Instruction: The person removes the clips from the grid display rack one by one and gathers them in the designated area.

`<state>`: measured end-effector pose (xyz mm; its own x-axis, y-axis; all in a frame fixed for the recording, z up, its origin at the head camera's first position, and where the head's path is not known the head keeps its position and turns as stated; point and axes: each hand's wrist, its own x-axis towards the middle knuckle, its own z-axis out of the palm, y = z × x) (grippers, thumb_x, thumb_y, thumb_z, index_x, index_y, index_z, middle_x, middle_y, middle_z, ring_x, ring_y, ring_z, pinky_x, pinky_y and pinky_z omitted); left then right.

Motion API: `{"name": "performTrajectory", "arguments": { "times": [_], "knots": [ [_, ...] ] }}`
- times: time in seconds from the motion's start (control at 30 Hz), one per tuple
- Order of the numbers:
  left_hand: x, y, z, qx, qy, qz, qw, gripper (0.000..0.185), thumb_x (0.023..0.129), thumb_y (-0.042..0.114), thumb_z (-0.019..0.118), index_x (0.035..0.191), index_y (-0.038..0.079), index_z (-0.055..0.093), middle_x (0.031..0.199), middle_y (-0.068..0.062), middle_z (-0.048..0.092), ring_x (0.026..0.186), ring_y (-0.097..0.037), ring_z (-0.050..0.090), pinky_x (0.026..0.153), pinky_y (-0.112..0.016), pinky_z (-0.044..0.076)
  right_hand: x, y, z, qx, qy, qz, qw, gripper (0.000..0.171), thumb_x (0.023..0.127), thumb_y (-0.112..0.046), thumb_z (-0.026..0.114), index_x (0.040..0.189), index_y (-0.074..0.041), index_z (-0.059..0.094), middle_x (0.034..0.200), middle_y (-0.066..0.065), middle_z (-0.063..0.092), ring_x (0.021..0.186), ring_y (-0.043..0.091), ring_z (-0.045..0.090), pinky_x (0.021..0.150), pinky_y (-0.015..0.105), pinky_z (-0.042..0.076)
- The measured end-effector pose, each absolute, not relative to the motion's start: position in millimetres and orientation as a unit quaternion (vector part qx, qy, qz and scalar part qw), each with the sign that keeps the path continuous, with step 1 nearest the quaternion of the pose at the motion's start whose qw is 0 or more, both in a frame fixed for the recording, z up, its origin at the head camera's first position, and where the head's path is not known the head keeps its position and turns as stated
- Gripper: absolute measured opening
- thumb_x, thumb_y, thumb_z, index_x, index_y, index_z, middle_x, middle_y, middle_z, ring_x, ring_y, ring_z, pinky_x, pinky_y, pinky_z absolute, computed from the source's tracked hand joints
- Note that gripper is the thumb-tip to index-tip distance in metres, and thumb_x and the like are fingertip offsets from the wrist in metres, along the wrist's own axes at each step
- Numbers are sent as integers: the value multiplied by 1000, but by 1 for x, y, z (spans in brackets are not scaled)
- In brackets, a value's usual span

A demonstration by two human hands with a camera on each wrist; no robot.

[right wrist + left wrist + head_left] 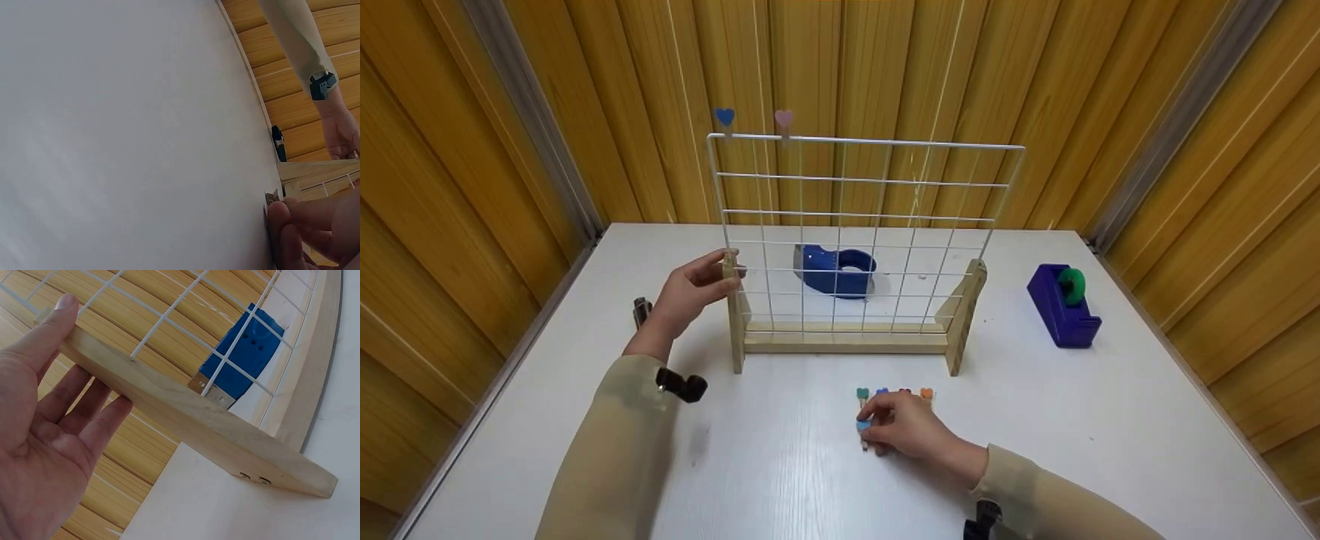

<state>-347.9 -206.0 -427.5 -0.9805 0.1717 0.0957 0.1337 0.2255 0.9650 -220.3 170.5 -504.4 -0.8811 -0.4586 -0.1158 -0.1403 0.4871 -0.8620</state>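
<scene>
My left hand (686,296) grips the left wooden post (185,410) of a stand that holds a white wire grid (866,140). In the left wrist view its thumb lies on one side of the post and its fingers on the other. My right hand (911,427) pinches a mini clothespin with a light blue heart (863,425), low over the white table. Just beyond those fingers lie several more heart clothespins, among them a green one (862,393) and an orange one (927,393), partly covered. A blue heart clothespin (725,117) and a pink one (784,118) stand clipped on the grid's top wire.
Behind the grid stands a blue tape dispenser (836,281). To the right is a purple tape dispenser (1061,311) with a green wheel. A small dark cylindrical object (642,310) sits left of the stand, beside my left wrist. Wood-patterned walls (870,67) enclose the table (780,465).
</scene>
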Motion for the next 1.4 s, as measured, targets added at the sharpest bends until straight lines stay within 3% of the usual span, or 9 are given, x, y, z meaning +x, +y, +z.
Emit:
{"name": "performTrajectory", "arguments": {
  "times": [0.17, 0.47, 1.0, 1.23, 1.4],
  "knots": [
    [-348, -205, -427, 97, 780, 618, 16, 62, 97, 27, 73, 154, 21, 49, 142, -14, 65, 123, -14, 63, 113, -41, 50, -221, 170, -504, -179, 855, -457, 168, 11, 90, -5, 76, 101, -5, 73, 74, 3, 68, 58, 10, 65, 54, 20, 53],
    [-345, -206, -425, 103, 775, 623, 17, 62, 98, 27, 73, 155, 22, 48, 143, -14, 64, 119, -8, 64, 107, -30, 54, -223, 170, -506, -166, 854, -462, 173, 18, 88, -8, 78, 104, -6, 72, 75, 2, 68, 58, 10, 66, 56, 22, 56],
    [-347, -206, -427, 102, 779, 619, 17, 63, 96, 31, 74, 154, 24, 49, 142, -13, 64, 123, -13, 63, 112, -38, 51, -226, 176, -483, -179, 845, -483, 147, 29, 89, -7, 77, 115, 1, 68, 86, 7, 67, 65, 20, 72, 62, 33, 62],
    [-348, -207, -428, 104, 778, 619, 13, 64, 96, 30, 74, 155, 23, 49, 143, -13, 64, 124, -14, 62, 112, -39, 51, -231, 174, -460, -189, 851, -473, 127, 30, 91, -10, 77, 119, -1, 69, 90, 6, 69, 73, 17, 72, 68, 39, 62],
    [-350, -206, -429, 110, 774, 623, 13, 61, 97, 29, 74, 153, 22, 51, 141, -14, 65, 121, -11, 64, 113, -40, 50, -235, 171, -441, -201, 847, -481, 105, 28, 92, -12, 76, 119, -4, 69, 97, 11, 71, 80, 18, 71, 67, 28, 60]
  ]
}}
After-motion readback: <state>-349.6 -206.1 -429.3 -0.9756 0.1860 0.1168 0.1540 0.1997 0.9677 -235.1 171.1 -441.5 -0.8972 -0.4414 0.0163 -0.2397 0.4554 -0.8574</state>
